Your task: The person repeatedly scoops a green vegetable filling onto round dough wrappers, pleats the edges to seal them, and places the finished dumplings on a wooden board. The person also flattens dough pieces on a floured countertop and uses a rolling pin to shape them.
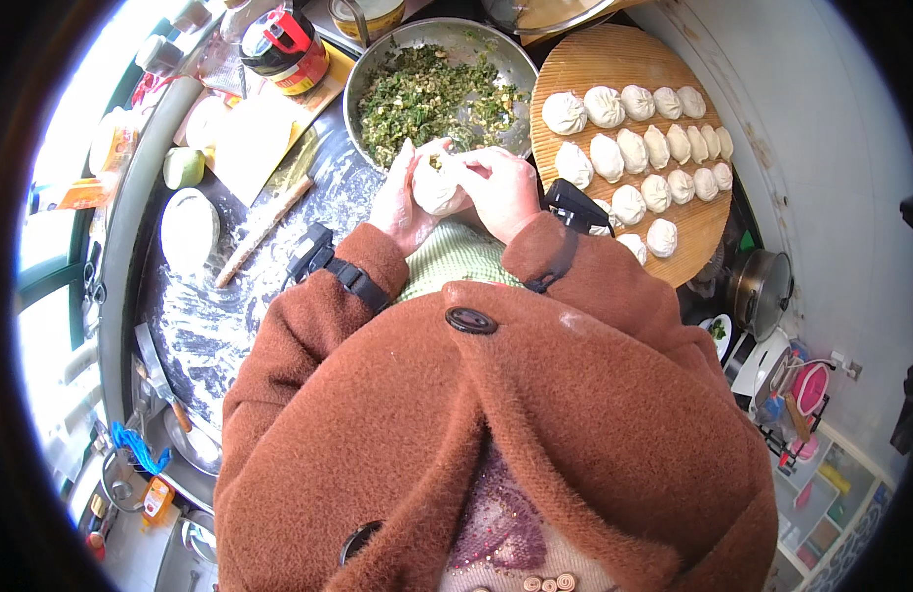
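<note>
A round white dough bun [439,189] with green filling showing at its top is held between both hands, just in front of a metal bowl [354,74]. My left hand [402,207] cups the bun from the left side. The fingers of my right hand [504,187] pinch the dough at its upper right edge. Chopped green filling [427,99] covers much of the bowl's inside. To the right, a round wooden board [614,54] bears several rows of shaped white buns [607,158], some of them partly hidden behind my right wrist.
On the floury dark worktop [318,197] at left lie a rolling pin [264,232] and a white round of dough or dish [190,230]. A red-lidded jar [285,51] stands at the back left. A cleaver [160,375] rests near the left edge, and a lidded pot [760,294] stands right.
</note>
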`<move>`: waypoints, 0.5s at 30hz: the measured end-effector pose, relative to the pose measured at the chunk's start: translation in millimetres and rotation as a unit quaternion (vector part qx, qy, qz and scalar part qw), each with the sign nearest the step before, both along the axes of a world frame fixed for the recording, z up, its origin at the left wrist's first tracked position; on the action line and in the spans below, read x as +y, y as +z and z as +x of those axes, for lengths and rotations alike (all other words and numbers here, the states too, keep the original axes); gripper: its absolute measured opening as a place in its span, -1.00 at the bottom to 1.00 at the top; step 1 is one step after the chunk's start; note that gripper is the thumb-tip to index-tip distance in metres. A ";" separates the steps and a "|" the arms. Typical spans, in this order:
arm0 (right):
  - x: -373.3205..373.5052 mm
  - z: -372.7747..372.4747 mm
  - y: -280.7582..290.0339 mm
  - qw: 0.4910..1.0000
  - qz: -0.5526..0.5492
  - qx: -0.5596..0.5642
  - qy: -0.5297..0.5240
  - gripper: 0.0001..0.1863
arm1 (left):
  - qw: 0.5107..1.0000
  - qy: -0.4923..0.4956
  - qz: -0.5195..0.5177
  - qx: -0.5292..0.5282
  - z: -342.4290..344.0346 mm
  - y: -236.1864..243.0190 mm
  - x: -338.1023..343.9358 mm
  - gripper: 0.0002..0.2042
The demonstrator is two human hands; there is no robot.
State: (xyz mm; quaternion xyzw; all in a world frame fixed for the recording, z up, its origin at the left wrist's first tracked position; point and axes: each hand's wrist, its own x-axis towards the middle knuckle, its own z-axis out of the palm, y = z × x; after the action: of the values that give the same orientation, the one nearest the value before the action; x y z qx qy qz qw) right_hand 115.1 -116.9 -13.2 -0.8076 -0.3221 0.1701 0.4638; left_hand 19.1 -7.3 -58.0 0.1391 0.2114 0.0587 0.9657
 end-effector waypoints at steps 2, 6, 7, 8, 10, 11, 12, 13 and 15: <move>-1.6 -2.6 -4.1 0.999 0.019 -0.036 0.004 -0.84 | 1.000 0.019 -0.001 -0.020 -1.7 0.9 -3.3 -0.51; -7.1 -1.8 -8.5 0.988 0.012 -0.136 0.078 -0.88 | 0.997 0.007 -0.069 0.031 3.6 3.8 -2.1 -0.65; -8.6 -0.3 -7.6 0.972 0.018 -0.201 0.121 -0.88 | 0.994 0.011 -0.106 0.022 4.3 4.2 -1.8 -0.72; -10.0 2.0 -5.6 0.951 0.023 -0.261 0.164 -0.87 | 0.994 -0.001 -0.105 0.018 5.0 4.6 -1.0 -0.73; -10.9 5.4 0.2 0.925 0.036 -0.309 0.217 -0.86 | 0.992 -0.022 -0.115 0.038 5.3 5.9 0.0 -0.74; -10.9 6.7 3.9 0.926 0.044 -0.299 0.227 -0.85 | 0.992 -0.036 -0.122 0.025 3.6 7.1 0.1 -0.74; -10.1 8.2 7.9 0.925 0.050 -0.294 0.235 -0.85 | 0.990 -0.046 -0.128 0.034 1.9 8.9 0.8 -0.75; -9.8 8.4 11.8 0.945 0.049 -0.240 0.216 -0.84 | 0.989 -0.055 -0.135 0.036 0.6 10.8 1.5 -0.76; -9.3 6.1 18.0 0.975 0.042 -0.128 0.176 -0.82 | 0.988 -0.083 -0.127 0.022 -2.3 14.5 2.9 -0.75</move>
State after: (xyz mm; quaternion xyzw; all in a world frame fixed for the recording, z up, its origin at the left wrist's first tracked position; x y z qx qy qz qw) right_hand 121.3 -126.2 4.8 -0.7332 -0.5230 0.1305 0.4145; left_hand 16.7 -4.4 -43.6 0.0335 0.2259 -0.0519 0.9722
